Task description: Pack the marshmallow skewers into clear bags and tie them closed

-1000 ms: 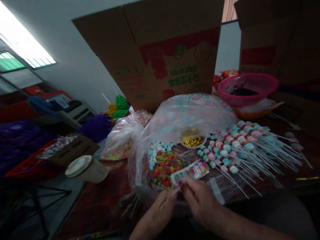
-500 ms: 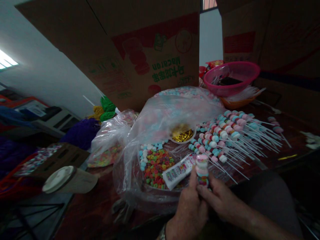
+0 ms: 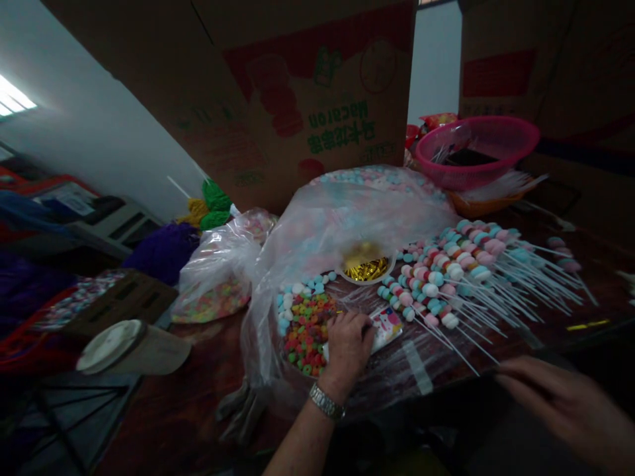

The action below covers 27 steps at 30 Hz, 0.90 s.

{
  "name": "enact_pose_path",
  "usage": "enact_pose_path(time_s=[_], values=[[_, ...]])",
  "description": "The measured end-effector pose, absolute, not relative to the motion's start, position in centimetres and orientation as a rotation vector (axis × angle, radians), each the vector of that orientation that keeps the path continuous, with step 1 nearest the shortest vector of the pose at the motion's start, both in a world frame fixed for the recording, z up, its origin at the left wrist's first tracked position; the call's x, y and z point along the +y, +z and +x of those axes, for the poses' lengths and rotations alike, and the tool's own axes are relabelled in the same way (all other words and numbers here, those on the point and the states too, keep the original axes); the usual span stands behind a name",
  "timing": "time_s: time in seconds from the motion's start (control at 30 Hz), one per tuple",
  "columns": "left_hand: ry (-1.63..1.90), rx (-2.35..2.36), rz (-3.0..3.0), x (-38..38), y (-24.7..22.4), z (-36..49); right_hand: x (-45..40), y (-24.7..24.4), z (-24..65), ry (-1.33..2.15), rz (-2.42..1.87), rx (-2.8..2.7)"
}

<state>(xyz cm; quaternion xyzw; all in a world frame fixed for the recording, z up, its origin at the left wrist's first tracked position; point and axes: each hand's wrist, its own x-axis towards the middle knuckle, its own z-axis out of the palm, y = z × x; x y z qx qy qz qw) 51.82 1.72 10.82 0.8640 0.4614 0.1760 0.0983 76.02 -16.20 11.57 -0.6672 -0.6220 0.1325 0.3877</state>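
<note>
While the left hand [image 3: 348, 348] lies half-curled on one small printed packet [image 3: 387, 328], its grip unclear, the right hand [image 3: 560, 403] hangs open, blurred, empty, well apart. Head view: packet thin, light, soft, likely slippery; best pinched by its exposed edge. Nearby: one heap of candy rings [image 3: 303, 335], one gold-filled cup [image 3: 367, 269], candy skewers [image 3: 446, 284] too many to count.

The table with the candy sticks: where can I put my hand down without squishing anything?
There's bare brown tabletop between the white-lidded cup and the big plastic bag. Another free patch is the clear plastic sheet, between the left hand and the candy sticks. The middle is crowded with sticks and colored candy.
</note>
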Motion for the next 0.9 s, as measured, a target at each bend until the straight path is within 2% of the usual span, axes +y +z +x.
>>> enact_pose_path(time_s=[0.07, 0.13, 0.27, 0.43, 0.6, 0.67, 0.77, 0.83, 0.9], values=[[0.613, 1.318, 2.557, 1.3, 10.4, 51.4, -10.7, 12.1, 72.4, 0.318, -1.705, -1.848], [0.669, 1.293, 2.56, 1.0, 10.2, 51.0, -5.6, 12.4, 69.1, 0.267, -1.909, -2.046], [0.692, 1.283, 2.569, 0.6, 10.1, 50.7, -0.4, 12.0, 66.1, 0.264, -2.019, -2.115], [0.636, 1.237, 2.591, 0.5, 10.2, 50.9, -1.1, 12.3, 66.3, 0.134, -1.978, -2.267], [0.51, 1.299, 2.56, 0.9, 10.3, 50.7, -1.9, 15.6, 68.8, -0.157, -2.032, -2.249], [0.566, 1.243, 2.531, 0.8, 11.1, 50.4, -2.7, 16.9, 70.0, -0.304, -1.992, -2.222], [0.832, 1.091, 2.502, 0.1, 13.8, 50.3, -5.0, 18.0, 70.4, -0.48, -1.739, -2.205], [0.905, 0.959, 2.505, -0.6, 15.7, 50.6, -6.7, 18.1, 69.7, -0.414, -1.517, -2.2], [0.826, 0.878, 2.444, -1.3, 16.7, 50.9, -7.9, 18.1, 68.8, -0.267, -1.382, -2.161]])
